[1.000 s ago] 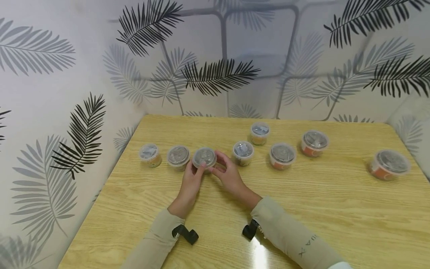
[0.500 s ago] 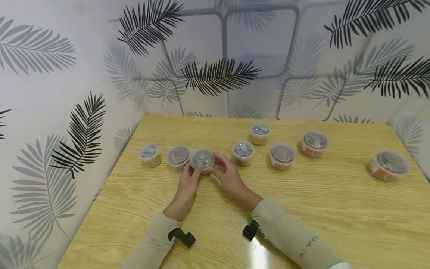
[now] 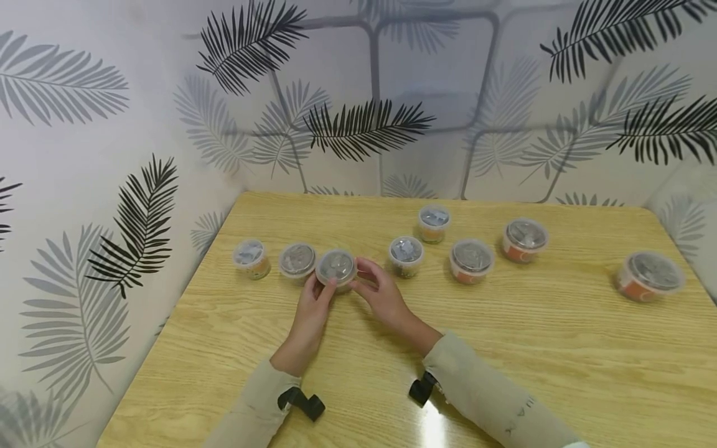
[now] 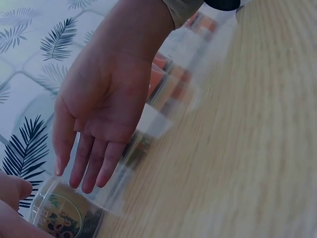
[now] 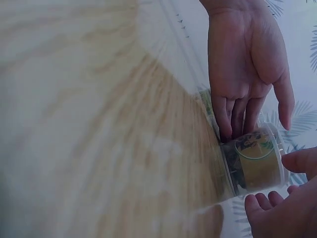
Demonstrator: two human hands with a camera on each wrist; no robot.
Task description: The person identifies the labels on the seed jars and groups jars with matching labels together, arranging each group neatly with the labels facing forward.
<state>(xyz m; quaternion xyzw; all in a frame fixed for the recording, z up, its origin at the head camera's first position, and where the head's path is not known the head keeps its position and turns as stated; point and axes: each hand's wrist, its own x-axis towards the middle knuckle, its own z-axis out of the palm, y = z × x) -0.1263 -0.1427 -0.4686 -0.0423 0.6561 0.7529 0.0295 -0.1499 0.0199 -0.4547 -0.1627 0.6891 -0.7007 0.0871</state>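
Note:
A round lidded plastic tub (image 3: 338,266) with a grey, shiny top stands on the table before me. My left hand (image 3: 310,311) holds it from the left, thumb at the lid's near rim and fingers round the side. In the left wrist view the tub (image 4: 67,213) shows a label with a green ring and dark flowers. My right hand (image 3: 386,298) hovers at the tub's right side, its fingers (image 4: 106,161) fairly straight; whether they touch it I cannot tell. A similar lidded tub (image 3: 297,259) sits right beside it, on the left.
A smaller tub (image 3: 251,258) is at the far left. To the right stand two small tubs, one nearer (image 3: 406,255) and one at the back (image 3: 434,223). Orange-labelled tubs (image 3: 471,260) spread further right. A patterned wall (image 3: 414,162) borders the wooden table (image 3: 504,348) behind.
The held tub has shifted slightly left and towards me, up beside its neighbour, with my left hand. My right hand has moved little, so its fingers are further from the tub.

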